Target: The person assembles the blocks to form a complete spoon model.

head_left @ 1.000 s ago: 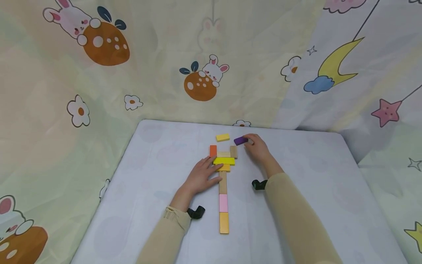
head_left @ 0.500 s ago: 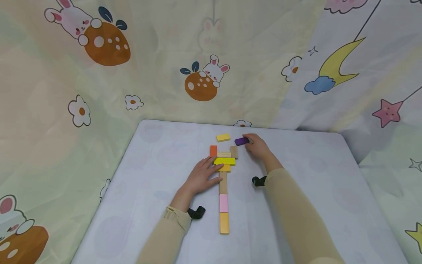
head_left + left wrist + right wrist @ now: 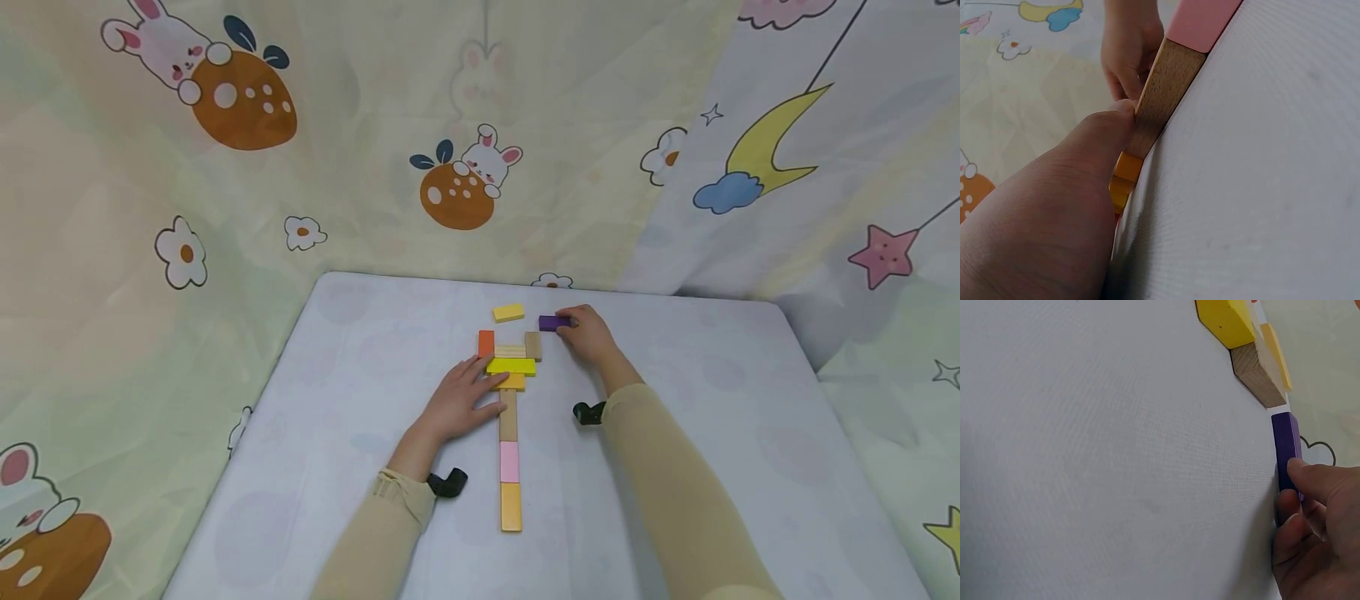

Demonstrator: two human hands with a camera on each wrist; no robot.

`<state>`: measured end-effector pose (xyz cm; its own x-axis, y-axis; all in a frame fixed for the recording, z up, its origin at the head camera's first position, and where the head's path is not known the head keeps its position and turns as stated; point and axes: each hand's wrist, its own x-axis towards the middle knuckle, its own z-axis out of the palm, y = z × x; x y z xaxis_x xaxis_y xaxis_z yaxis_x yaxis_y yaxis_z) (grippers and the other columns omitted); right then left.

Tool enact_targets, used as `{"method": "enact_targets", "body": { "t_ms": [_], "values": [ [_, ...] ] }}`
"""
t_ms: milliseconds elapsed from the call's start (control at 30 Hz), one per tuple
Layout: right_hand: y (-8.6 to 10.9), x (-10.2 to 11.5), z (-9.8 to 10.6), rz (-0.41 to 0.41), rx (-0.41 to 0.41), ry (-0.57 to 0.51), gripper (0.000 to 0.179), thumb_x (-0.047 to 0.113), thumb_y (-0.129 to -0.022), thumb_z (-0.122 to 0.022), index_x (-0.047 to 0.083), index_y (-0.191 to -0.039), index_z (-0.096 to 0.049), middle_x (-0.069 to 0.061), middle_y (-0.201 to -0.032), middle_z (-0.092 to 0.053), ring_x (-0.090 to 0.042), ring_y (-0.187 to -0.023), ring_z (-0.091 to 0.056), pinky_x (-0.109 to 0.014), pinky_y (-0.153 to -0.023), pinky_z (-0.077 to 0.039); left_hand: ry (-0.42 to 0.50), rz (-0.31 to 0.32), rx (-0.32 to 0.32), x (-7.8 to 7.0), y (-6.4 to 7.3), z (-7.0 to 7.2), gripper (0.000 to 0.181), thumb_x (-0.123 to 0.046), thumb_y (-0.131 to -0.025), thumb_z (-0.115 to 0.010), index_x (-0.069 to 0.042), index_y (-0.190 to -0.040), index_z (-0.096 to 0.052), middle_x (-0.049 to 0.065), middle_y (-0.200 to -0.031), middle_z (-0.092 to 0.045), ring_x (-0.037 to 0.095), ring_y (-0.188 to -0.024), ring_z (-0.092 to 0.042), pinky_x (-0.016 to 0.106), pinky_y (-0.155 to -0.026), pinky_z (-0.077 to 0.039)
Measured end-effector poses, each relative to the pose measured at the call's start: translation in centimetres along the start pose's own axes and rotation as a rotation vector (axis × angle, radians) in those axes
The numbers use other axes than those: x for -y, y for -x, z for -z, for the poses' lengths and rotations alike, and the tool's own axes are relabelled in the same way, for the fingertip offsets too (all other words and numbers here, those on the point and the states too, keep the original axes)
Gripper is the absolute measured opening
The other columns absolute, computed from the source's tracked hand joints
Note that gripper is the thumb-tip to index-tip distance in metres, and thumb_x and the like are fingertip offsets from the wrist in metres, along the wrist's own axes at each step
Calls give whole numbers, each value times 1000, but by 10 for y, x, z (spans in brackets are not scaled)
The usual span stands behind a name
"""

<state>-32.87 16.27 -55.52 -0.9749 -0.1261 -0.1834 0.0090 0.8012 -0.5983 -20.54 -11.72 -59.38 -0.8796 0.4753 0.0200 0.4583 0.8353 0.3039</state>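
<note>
My right hand (image 3: 587, 335) pinches one end of a purple block (image 3: 552, 323) at the back of the table; in the right wrist view the thumb lies on top of the purple block (image 3: 1285, 440). My left hand (image 3: 457, 398) rests with spread, straight fingers along the left side of the row of blocks. Its fingertips touch the bright yellow block (image 3: 516, 366) and the orange-yellow block (image 3: 514, 382). The thumb lies at the edge of a plain wooden block (image 3: 508, 415), which also shows in the left wrist view as a brown wooden block (image 3: 1169, 81).
A pink block (image 3: 509, 462) and a golden block (image 3: 511, 507) continue the row toward me. An orange block (image 3: 486, 342) and an upright wooden block (image 3: 532, 345) flank a pale block (image 3: 510, 351). A loose yellow block (image 3: 508, 312) lies behind them on the white table (image 3: 675, 500).
The purple block has turned from tilted to nearly level and shifted slightly right in my right hand. My left hand has stayed in place.
</note>
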Motion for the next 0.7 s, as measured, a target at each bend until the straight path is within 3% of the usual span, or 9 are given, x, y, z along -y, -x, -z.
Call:
{"method": "enact_targets", "body": {
  "t_ms": [700],
  "values": [
    [1, -3, -3, 26, -37, -28, 38, 26, -100, -58, 15, -137, -57, -16, -140, -47, -33, -124, -49, -53, -112, -40, 6, 5, 4, -1, 1, 1, 61, -66, -96, -44, -43, -151, -36, -7, -167, -14, 23, -154, -15, 45, -125, -18]
  ]
}}
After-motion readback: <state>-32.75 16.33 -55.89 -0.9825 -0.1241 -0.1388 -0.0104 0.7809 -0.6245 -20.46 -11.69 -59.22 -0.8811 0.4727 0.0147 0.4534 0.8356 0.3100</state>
